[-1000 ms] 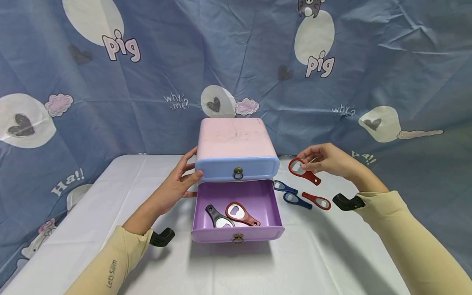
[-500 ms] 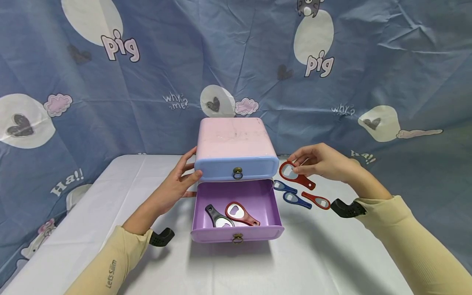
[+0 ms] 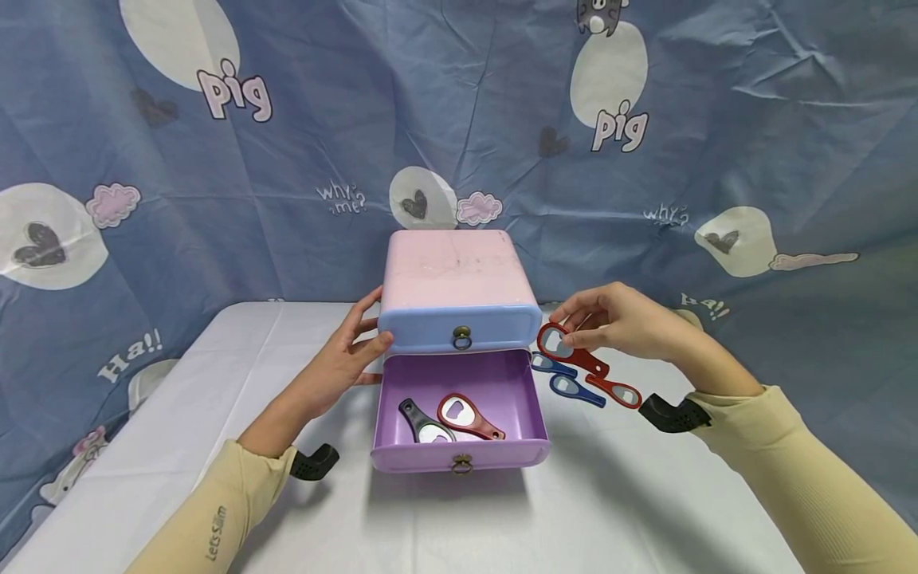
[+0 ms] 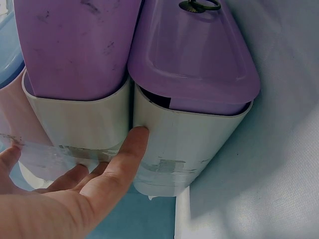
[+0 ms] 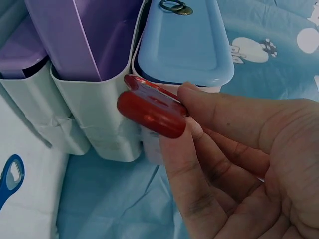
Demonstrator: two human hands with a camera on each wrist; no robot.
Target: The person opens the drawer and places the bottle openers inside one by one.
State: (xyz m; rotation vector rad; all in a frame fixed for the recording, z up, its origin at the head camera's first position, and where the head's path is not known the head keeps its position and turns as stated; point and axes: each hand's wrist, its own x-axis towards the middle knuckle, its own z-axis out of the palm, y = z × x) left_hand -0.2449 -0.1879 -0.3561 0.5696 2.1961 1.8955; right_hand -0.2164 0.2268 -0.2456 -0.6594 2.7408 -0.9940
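Observation:
My right hand (image 3: 624, 323) pinches a red bottle opener (image 3: 584, 360) by its round head between thumb and fingers, just right of the drawer cabinet (image 3: 459, 267). The right wrist view shows this opener tilted, its red edge towards the camera. My left hand (image 3: 333, 367) rests against the cabinet's left side with fingers extended. A purple drawer (image 3: 505, 391) is pulled out below the blue drawer front (image 3: 419, 328). Inside it lie a black bottle opener (image 3: 411, 414) and a red-handled one (image 3: 486, 427).
Two blue bottle openers (image 3: 594, 398) and another red opener (image 3: 601, 383) lie on the white tablecloth (image 3: 595, 494) right of the cabinet. A lower purple drawer (image 4: 197, 55) is closed. Behind stands a blue printed cloth (image 3: 287, 175).
My right hand has moved left and slightly down with the red bottle opener, closer to the cabinet's right side. My left hand and the purple drawer have kept their places.

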